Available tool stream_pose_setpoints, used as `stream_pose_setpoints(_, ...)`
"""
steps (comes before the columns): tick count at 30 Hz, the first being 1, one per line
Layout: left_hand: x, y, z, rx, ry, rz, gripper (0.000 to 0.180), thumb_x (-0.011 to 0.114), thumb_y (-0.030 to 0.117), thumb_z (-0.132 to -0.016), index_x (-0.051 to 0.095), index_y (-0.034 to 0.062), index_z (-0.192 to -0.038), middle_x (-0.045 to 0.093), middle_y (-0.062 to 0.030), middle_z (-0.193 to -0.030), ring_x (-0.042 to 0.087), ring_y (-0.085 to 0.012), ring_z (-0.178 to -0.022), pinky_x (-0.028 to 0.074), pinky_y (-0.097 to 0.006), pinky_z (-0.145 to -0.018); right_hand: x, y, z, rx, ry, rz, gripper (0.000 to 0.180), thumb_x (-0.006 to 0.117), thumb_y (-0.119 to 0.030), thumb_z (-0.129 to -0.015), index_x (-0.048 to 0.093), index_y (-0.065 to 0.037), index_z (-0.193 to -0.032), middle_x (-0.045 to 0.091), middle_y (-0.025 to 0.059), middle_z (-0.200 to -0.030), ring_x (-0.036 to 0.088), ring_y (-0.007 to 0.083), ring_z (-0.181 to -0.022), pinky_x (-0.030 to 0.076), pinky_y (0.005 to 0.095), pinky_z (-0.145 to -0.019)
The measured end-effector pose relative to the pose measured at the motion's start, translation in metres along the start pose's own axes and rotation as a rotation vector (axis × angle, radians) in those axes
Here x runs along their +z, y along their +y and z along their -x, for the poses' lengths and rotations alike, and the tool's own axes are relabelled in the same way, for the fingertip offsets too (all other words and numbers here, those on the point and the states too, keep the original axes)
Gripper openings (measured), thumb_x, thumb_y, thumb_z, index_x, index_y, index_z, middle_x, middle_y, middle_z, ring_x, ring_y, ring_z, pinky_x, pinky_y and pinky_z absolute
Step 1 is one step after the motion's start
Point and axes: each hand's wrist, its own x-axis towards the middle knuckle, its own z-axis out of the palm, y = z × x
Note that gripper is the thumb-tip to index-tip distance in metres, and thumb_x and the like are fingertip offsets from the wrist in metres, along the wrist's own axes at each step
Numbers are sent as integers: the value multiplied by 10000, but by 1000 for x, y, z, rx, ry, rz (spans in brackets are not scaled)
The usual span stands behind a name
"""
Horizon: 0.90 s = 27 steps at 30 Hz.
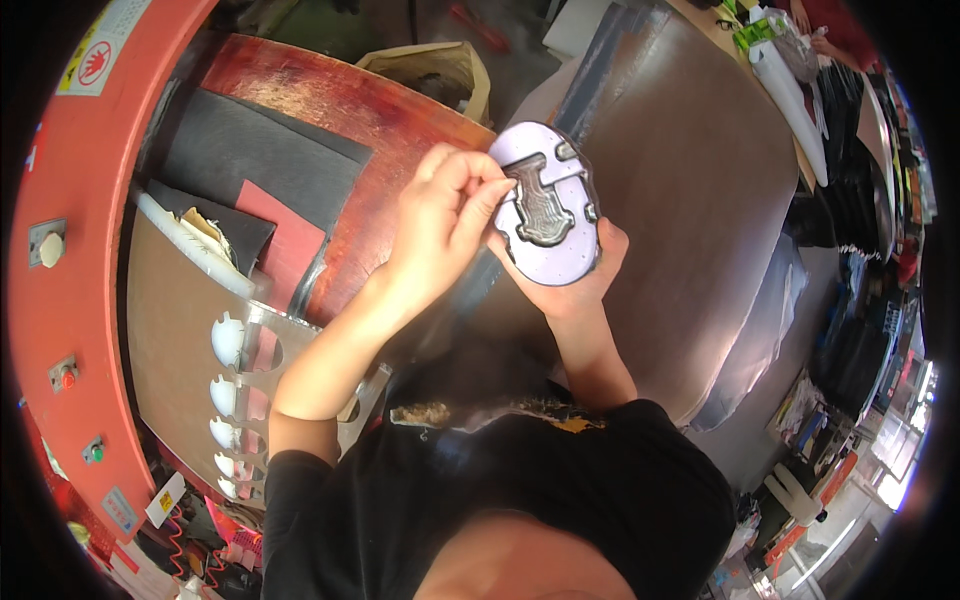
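An oval, lavender-faced cutting die [573, 207] with a dark rim is held up tilted in front of my chest. Dark cut-outs mark its face, a large ridged one at the centre. My right hand [575, 290] grips it from below and behind, thumb at its left edge and fingers at its right. My left hand [445, 215] is closed, thumb and forefinger pinched together at the die's upper left, by the central cut-out. Whatever lies between those fingertips is too small to make out.
A red machine frame [85, 250] with knobs and buttons stands at left. Black sheets [260, 150] and a pink sheet [280, 240] lie on a reddish board [330, 100]. Below them is a sheet with rounded cut-outs [262, 350]. A brown tabletop [690, 200] spans the right, and an open sack [430, 65] stands behind.
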Motion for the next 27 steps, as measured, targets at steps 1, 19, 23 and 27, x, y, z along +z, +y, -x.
stream_pose_setpoints(1,-5,1,-4,81,54,3,55,619,42,-943,603,2,-910,527,-3,-855,515,-48,-675,439,-166,-608,3,0,0,-7,73,30,859,601,-508,-748,392,-4,-1411,503,180,-1347,504,337,-1207,345,482,-1099)
stream_pose_setpoints(19,-131,-73,65,10,107,-274,242,766,256,-820,644,55,-760,651,-120,-777,656,-282,-750,508,-382,-682,31,55,16,25,15,51,981,712,-341,-653,296,-10,-1478,328,295,-1444,305,457,-1358,249,550,-1176)
stream_pose_setpoints(23,-194,-27,205,52,259,-585,279,758,203,-806,622,76,-1015,653,-104,-1079,606,-298,-1060,445,-435,-937,52,90,29,81,-29,130,986,739,-370,-704,266,-21,-1495,260,294,-1501,261,458,-1394,182,526,-1205)
stream_pose_setpoints(27,-295,-13,337,-284,507,-884,367,715,209,-842,619,28,-1146,623,-165,-1202,571,-336,-1164,442,-443,-997,71,149,34,256,-137,137,1000,745,-377,-711,251,-24,-1505,246,301,-1512,228,464,-1415,141,534,-1212)
